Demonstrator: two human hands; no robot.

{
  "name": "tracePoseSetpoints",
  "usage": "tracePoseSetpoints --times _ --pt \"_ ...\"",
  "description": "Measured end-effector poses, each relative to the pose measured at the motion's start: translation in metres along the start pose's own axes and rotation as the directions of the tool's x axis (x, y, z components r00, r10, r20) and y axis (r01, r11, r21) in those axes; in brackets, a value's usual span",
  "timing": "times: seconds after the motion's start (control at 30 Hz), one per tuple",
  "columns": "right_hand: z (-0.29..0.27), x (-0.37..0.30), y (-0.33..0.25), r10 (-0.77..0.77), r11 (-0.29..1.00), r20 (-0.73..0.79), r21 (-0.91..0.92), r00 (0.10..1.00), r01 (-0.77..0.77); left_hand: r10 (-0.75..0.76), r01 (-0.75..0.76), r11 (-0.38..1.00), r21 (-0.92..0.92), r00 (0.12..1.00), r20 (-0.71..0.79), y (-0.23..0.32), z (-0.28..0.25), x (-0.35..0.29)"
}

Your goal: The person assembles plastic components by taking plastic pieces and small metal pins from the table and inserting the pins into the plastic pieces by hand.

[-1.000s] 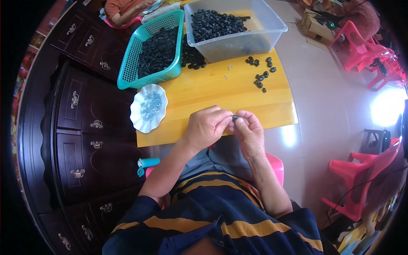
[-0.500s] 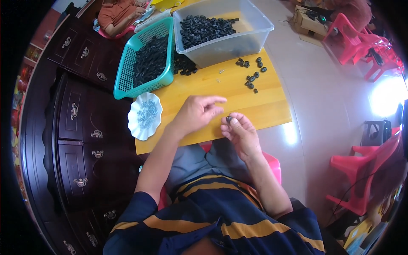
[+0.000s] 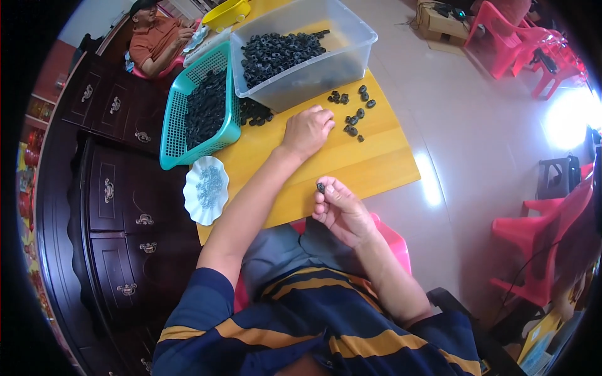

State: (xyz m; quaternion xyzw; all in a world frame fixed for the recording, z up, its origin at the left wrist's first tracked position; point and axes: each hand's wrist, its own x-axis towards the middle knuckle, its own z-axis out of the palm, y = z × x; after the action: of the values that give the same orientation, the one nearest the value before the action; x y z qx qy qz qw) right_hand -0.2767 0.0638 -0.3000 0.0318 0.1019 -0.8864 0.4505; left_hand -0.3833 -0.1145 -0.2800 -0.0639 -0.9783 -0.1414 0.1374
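Note:
My right hand (image 3: 342, 210) is above the table's near edge. Its thumb and fingers pinch a small black plastic part (image 3: 320, 187). Farther forward my left hand (image 3: 306, 133) rests low on the yellow wooden table (image 3: 370, 164), fingertips curled down and together at the surface. Whatever those fingertips touch is hidden beneath them. To the right of that hand lie several loose small black parts (image 3: 353, 131), in small clusters. A white scalloped dish (image 3: 190, 195) with tiny clear pieces (image 3: 209, 185) stands left of my left forearm.
A teal mesh basket (image 3: 169, 128) full of long black parts and a translucent bin (image 3: 313, 76) of small black parts stand at the back. More black parts (image 3: 254, 113) lie between them. A dark cabinet (image 3: 119, 207) runs along the left; another person (image 3: 157, 44) sits beyond.
My left hand has reached forward to the table surface, away from my right hand. The right hand still pinches the black part. The view has shifted slightly.

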Motion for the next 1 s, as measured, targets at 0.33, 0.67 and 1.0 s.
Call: tracePoseSetpoints --times 0.33,0.67,1.0 --pt "0.0 -0.001 -0.001 0.001 1.0 -0.017 0.03 1.0 -0.001 0.149 -0.176 0.97 -0.17 0.976 -0.162 0.012 -0.007 -0.011" --pt "0.0 0.0 0.001 0.009 1.0 -0.019 0.005 1.0 -0.009 0.201 -0.211 0.973 -0.089 0.974 -0.102 0.024 0.005 -0.007" --pt "0.001 0.0 0.005 -0.02 0.995 -0.063 -0.098 0.998 0.014 -0.03 -0.03 0.935 -0.354 0.986 -0.162 0.026 -0.039 -0.028"
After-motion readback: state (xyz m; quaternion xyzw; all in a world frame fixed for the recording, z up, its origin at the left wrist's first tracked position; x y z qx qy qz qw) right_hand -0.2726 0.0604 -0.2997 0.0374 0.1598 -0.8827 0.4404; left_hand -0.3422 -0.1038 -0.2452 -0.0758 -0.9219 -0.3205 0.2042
